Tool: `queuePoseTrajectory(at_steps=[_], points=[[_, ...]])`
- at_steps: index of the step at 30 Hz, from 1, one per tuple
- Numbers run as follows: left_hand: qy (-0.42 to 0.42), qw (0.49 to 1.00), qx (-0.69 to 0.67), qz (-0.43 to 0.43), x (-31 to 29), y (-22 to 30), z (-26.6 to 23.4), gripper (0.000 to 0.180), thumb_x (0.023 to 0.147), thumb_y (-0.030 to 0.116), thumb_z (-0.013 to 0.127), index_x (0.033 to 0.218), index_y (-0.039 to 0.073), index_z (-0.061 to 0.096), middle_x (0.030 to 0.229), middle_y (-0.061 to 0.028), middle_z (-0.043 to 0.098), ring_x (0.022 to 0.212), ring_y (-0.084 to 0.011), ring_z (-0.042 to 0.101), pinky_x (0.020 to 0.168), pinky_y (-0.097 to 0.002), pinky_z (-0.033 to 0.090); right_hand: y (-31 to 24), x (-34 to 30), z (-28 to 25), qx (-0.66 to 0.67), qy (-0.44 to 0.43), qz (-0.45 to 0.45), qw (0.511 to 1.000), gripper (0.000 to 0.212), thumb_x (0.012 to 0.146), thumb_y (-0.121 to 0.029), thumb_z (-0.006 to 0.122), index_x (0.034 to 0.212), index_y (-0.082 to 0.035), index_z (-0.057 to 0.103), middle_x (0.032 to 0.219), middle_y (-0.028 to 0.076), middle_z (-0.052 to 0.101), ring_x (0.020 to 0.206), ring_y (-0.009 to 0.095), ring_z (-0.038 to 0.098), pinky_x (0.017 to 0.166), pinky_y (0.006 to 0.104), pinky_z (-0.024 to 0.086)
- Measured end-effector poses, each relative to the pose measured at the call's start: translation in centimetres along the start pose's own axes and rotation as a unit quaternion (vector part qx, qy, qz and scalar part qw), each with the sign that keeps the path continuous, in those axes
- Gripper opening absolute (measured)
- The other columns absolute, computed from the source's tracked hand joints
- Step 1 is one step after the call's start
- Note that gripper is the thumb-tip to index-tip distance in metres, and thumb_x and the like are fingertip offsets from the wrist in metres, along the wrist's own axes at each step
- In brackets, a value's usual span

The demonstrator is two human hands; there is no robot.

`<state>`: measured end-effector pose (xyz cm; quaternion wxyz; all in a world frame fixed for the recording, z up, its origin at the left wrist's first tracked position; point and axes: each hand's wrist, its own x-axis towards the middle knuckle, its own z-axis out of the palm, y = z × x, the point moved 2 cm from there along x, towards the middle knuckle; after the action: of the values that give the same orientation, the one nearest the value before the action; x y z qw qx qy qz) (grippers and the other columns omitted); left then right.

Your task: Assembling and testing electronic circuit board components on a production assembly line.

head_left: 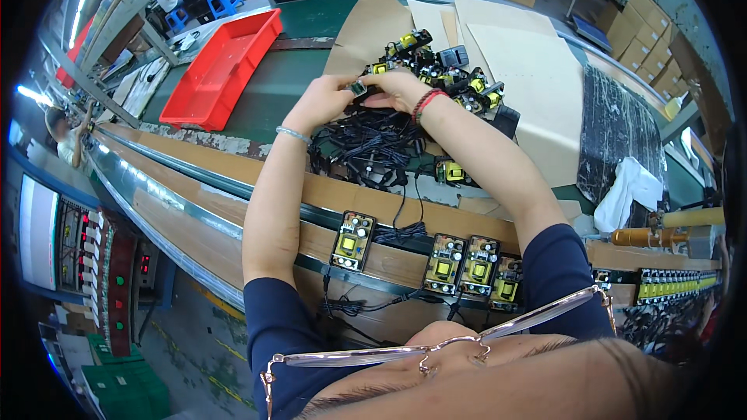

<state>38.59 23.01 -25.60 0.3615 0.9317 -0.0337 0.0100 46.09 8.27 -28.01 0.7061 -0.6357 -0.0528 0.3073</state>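
Note:
Both of my hands meet over the workbench, fingers bent around one small dark-green circuit board (358, 89). My left hand (322, 103) pinches it from the left. From the right, the fingers of my right hand (395, 90) close on it and cover much of it. Just below the hands lies a tangle of black cables (369, 144). Beyond and to the right is a heap of circuit boards (475, 92) with yellow transformers. A single board (450, 171) rests under my right forearm.
A red tray (226, 70) stands at the left. Cardboard sheets (513, 54) cover the right of the bench. Nearer me, a board with a cable (353, 241) and several more boards (478, 266) sit along a rail. A white cloth (629, 190) lies far right.

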Motion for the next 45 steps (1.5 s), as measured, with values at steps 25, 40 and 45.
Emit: queuePoseTrajectory(at_steps=[25, 40, 45], points=[[0.090, 0.707, -0.700, 0.049, 0.5, 0.9, 3.8, 0.039, 0.092, 0.028, 0.060, 0.116, 0.000, 0.047, 0.102, -0.0125, 0.058, 0.083, -0.0185, 0.061, 0.066, -0.0274, 0.051, -1.5, -8.3, 2.6, -0.317, 0.145, -0.446, 0.824, 0.034, 0.081, -0.021, 0.069, 0.107, -0.001, 0.063, 0.088, 0.008, 0.062, 0.072, 0.017, 0.059, 0.062, 0.0265, 0.049], [0.029, 0.702, -0.712, 0.005, 0.0, 1.4, 3.0, 0.049, 0.097, 0.047, 0.045, 0.115, 0.002, 0.051, 0.101, -0.0124, 0.060, 0.085, -0.0193, 0.060, 0.073, -0.0303, 0.052, -2.6, -8.4, 3.5, -0.423, 0.199, -0.409, 0.784, 0.033, 0.075, -0.028, 0.073, 0.089, 0.002, 0.065, 0.074, 0.006, 0.056, 0.062, 0.019, 0.051, 0.057, 0.0291, 0.043], [0.083, 0.674, -0.734, 0.031, 1.1, 0.4, 4.1, 0.059, 0.097, 0.055, 0.034, 0.112, 0.001, 0.053, 0.104, -0.0136, 0.062, 0.087, -0.0193, 0.062, 0.077, -0.0288, 0.053, -3.5, -8.6, 3.9, -0.447, 0.199, -0.385, 0.783, 0.034, 0.074, -0.029, 0.073, 0.084, 0.002, 0.066, 0.067, 0.004, 0.053, 0.057, 0.017, 0.048, 0.053, 0.0289, 0.040]])
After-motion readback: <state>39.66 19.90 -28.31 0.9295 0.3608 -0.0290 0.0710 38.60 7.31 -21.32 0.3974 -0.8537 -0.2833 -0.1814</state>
